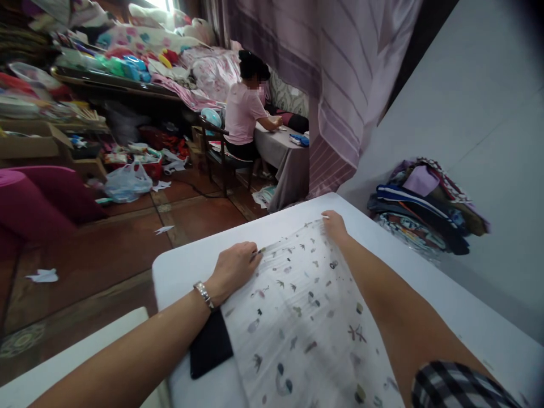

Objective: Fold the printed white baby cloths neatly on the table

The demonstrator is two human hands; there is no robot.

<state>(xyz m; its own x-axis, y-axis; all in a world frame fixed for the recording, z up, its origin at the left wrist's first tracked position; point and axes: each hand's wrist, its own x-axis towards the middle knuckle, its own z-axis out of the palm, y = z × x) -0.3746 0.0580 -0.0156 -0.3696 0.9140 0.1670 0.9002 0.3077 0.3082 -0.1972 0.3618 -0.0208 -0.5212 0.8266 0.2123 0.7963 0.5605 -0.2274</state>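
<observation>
A thin white cloth (297, 317) printed with small plants and animals lies spread on a white table (178, 272). My left hand (233, 267), a metal bracelet on its wrist, is closed on the cloth's far left corner. My right hand (335, 225) pinches the cloth's far right corner at the table's far edge. A black flat object (210, 345) lies under my left forearm, partly tucked beneath the cloth.
A stack of folded fabrics (425, 207) sits against the grey wall at right. Ahead, a person in a pink shirt (242, 113) sits at a small covered table. A striped purple curtain (340, 73) hangs beyond. Bags, boxes and paper scraps (42, 276) litter the red floor at left.
</observation>
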